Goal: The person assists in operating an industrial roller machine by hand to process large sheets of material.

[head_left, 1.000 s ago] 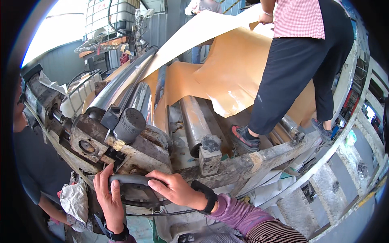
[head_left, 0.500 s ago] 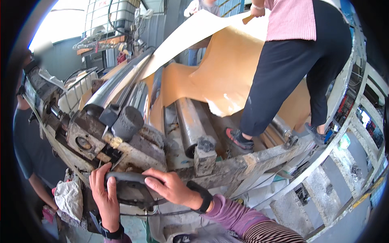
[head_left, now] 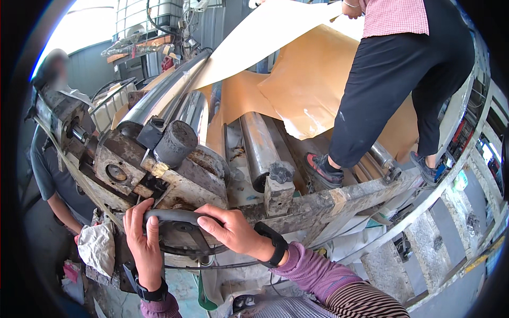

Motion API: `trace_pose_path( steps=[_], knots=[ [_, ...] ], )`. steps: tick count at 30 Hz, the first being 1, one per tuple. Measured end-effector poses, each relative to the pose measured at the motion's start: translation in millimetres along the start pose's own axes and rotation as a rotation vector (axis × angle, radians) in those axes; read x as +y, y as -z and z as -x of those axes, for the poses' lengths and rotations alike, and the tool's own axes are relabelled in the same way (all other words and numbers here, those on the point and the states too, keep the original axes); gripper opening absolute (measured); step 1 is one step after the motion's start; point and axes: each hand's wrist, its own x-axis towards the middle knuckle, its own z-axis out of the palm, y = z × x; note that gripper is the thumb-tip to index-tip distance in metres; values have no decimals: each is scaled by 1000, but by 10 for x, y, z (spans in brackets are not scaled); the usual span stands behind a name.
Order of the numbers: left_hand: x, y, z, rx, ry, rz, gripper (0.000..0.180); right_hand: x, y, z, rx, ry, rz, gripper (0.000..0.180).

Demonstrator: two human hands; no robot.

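Observation:
My left hand [head_left: 142, 239] is closed around the left part of a dark handwheel [head_left: 177, 215], its thumb on the near side of the rim. On the right part of the same rim my right hand [head_left: 233, 232] is closed, thumb lying on top. The wheel sits low at the near end of a worn roller machine [head_left: 185, 191]. Just beyond it are a grimy metal block with a round bore [head_left: 116, 173] and a dark cylinder [head_left: 176, 143]. A large tan sheet [head_left: 318, 79] with a white face hangs over the rollers.
A co-worker in dark trousers [head_left: 389, 90] stands on the frame at right, holding the sheet. Another person in a grey shirt [head_left: 47, 164] is at left. Metal rollers [head_left: 254, 148] lie beyond the frame beam. A crumpled pale cloth [head_left: 97, 248] hangs beside my left hand. Slatted steps [head_left: 392, 273] stand at right.
The view has shifted, so the machine appears farther right. Both hands stay on the handwheel. The sheet's lower edge and the co-worker's hand have moved, and the left person shows more.

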Motion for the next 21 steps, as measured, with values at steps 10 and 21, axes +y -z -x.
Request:
trace_pose_path(
  steps=[10, 21],
  knots=[
    [20, 1, -17, 2, 0, 3, 32, 9, 2, -10, 8, -13, -4, 29],
    [17, 2, -5, -6, -24, -37, 31, 59, -18, 20, 67, 33, 22, 27]
  ],
)
